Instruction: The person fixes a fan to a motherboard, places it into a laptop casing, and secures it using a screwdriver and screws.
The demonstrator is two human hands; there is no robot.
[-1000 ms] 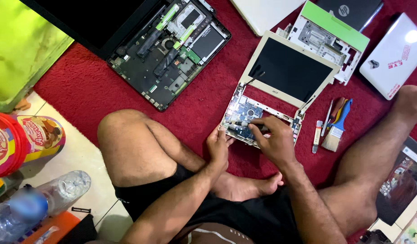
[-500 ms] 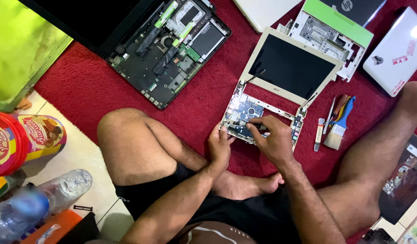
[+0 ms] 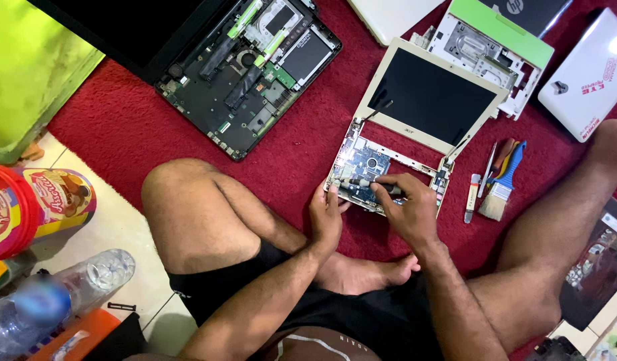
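Hands at opened white netbook [image 3: 415, 127] on red carpet [image 3: 301, 154]: left hand [image 3: 326, 215] braces its base edge; right hand [image 3: 407, 207] grasps screwdriver [image 3: 364, 184] over blue motherboard [image 3: 365, 168]. Paintbrush [image 3: 503, 184] lies just beside.

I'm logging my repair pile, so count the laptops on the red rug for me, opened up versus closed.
Opened, insides showing: 3 (black laptop, small white laptop, green-edged laptop)
Closed: 3 (white laptop at right, white laptop at top edge, dark laptop)
Total: 6
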